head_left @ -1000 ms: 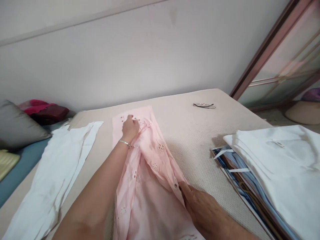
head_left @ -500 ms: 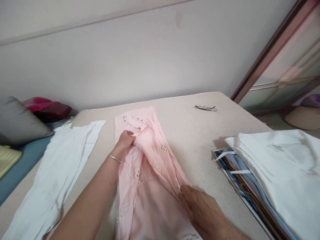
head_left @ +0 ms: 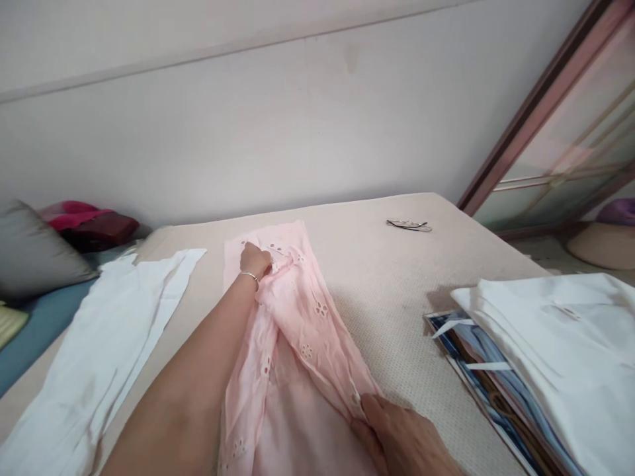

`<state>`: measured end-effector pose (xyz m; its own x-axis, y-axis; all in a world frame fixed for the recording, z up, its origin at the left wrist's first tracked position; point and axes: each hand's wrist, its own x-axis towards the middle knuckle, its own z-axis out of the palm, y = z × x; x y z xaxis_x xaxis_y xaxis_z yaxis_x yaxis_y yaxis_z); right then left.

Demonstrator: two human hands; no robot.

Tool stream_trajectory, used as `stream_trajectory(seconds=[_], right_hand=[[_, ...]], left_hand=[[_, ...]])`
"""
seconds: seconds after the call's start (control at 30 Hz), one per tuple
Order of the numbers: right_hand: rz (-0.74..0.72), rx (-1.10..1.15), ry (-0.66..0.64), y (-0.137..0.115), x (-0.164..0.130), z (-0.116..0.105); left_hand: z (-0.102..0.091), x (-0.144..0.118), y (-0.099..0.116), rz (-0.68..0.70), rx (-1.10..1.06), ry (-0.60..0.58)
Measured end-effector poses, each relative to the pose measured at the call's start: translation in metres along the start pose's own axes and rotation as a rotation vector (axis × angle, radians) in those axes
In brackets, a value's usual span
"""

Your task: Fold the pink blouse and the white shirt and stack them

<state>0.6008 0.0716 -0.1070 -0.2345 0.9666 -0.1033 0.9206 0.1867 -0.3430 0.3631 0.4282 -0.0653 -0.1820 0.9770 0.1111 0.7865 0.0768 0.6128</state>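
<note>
Pink eyelet fabric, a pink garment [head_left: 297, 330], is lying lengthwise on the beige mattress [head_left: 397, 284] as I am watching remotely. My left hand [head_left: 254, 260] is gripping its far end near the collar; my right hand [head_left: 397, 439], partly cut off by the frame's lower edge, is pinching its near right edge. A white cloth [head_left: 99, 350] is lying to the left, a white stack [head_left: 560, 344] over printed sheets, perhaps magazines, to the right. I am seeing no readable writing. Spectacles [head_left: 409, 225] are resting beyond.
</note>
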Motion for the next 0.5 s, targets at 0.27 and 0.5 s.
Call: stream_trajectory(seconds=[0.27,0.5], right_hand=[[-0.006,0.026,0.039,0.002,-0.001,0.009],[-0.011,0.026,0.012,0.008,0.001,0.02]], left_hand=[[-0.003,0.051,0.034,0.324,-0.072,0.224],[0.021,0.048,0.011,0.278,0.157,0.039]])
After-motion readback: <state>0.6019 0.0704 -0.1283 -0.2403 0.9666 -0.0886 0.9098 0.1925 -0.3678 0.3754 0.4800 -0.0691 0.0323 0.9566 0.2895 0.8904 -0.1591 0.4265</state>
